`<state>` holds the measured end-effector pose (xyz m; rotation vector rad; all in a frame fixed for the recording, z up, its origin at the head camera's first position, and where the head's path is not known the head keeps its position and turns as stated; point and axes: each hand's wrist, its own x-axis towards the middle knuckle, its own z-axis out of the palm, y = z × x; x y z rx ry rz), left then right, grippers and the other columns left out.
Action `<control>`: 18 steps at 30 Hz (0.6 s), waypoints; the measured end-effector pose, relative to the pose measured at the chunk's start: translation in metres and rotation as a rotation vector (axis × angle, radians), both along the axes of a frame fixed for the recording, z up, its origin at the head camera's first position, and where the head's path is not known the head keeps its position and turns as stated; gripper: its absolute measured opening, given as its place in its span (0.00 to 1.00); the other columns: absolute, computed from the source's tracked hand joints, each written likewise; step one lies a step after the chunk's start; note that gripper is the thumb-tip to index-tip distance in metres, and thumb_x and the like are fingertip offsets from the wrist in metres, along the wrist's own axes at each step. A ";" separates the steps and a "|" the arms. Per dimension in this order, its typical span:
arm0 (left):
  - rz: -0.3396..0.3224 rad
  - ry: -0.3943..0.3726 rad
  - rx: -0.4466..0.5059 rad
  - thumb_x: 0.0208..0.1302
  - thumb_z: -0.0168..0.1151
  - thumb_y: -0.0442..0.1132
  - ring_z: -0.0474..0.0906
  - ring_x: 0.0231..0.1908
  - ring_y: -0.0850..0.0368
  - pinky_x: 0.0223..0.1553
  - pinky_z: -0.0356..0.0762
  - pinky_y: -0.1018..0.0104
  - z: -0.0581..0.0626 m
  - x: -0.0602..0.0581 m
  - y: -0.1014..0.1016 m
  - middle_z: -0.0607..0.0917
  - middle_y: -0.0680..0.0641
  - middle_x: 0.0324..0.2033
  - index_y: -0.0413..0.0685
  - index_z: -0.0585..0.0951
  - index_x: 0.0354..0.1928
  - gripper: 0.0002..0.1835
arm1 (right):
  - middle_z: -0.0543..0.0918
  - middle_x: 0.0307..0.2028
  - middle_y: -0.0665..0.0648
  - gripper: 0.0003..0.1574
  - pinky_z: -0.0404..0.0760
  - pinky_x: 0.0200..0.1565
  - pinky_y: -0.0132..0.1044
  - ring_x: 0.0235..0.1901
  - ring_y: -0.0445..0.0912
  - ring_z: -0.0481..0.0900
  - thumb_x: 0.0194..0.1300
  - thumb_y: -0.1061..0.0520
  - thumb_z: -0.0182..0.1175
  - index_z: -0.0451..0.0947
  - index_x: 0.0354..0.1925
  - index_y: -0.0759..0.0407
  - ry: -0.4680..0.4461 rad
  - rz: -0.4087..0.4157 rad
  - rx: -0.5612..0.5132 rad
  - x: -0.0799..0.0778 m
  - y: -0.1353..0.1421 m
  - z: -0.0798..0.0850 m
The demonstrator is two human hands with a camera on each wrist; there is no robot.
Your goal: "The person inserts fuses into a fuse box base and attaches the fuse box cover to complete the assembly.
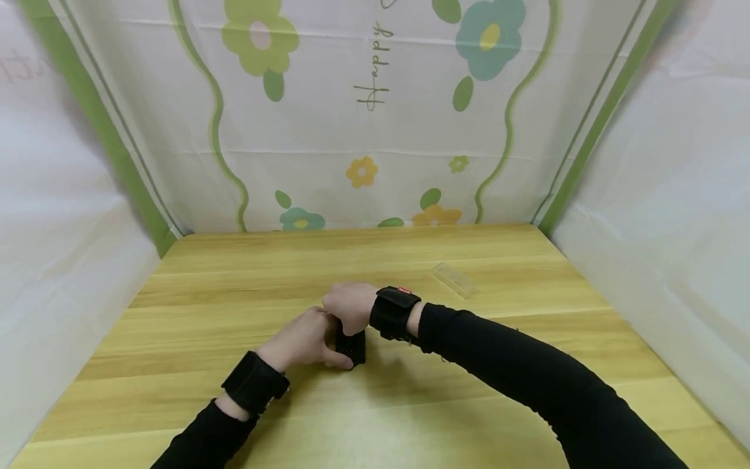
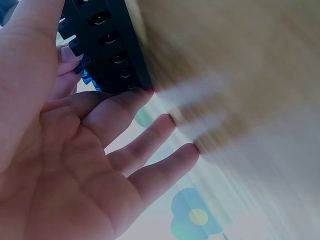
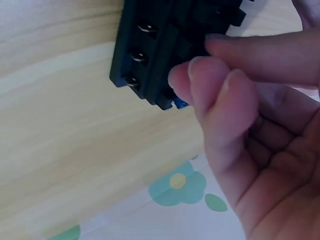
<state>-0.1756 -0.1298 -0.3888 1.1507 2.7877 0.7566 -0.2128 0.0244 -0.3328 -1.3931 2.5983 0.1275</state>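
Observation:
A black terminal block with a row of metal screws stands on the wooden table in front of me. My left hand holds it from the left, thumb at its near end and index finger at its far end; the other fingers stretch out to the tabletop in the left wrist view. My right hand reaches over the far end. In the right wrist view its curled fingertips and thumb pinch at the block's toothed side. A small blue piece shows just below them, mostly hidden.
A clear plastic strip, like a cover, lies on the table beyond my right wrist. White cloth with flower prints rises behind the table and along both sides.

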 end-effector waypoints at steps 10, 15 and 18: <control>0.013 -0.003 -0.002 0.42 0.74 0.61 0.75 0.36 0.60 0.40 0.71 0.70 0.001 -0.001 0.000 0.78 0.55 0.37 0.51 0.77 0.42 0.30 | 0.63 0.22 0.50 0.09 0.53 0.24 0.30 0.21 0.41 0.56 0.55 0.68 0.62 0.73 0.29 0.56 -0.003 0.013 -0.024 -0.002 0.001 0.001; 0.009 0.011 0.003 0.41 0.74 0.61 0.75 0.37 0.60 0.40 0.72 0.70 0.003 -0.001 0.000 0.78 0.57 0.37 0.52 0.77 0.42 0.30 | 0.65 0.22 0.49 0.08 0.53 0.24 0.30 0.21 0.41 0.57 0.55 0.68 0.62 0.75 0.30 0.57 0.004 0.029 -0.025 -0.004 0.000 0.001; 0.004 0.009 -0.011 0.42 0.74 0.61 0.76 0.38 0.59 0.42 0.72 0.69 0.003 0.000 -0.001 0.78 0.56 0.39 0.50 0.77 0.44 0.31 | 0.64 0.22 0.49 0.08 0.54 0.23 0.30 0.20 0.41 0.57 0.55 0.68 0.62 0.75 0.30 0.57 -0.009 0.038 -0.025 -0.007 0.002 -0.002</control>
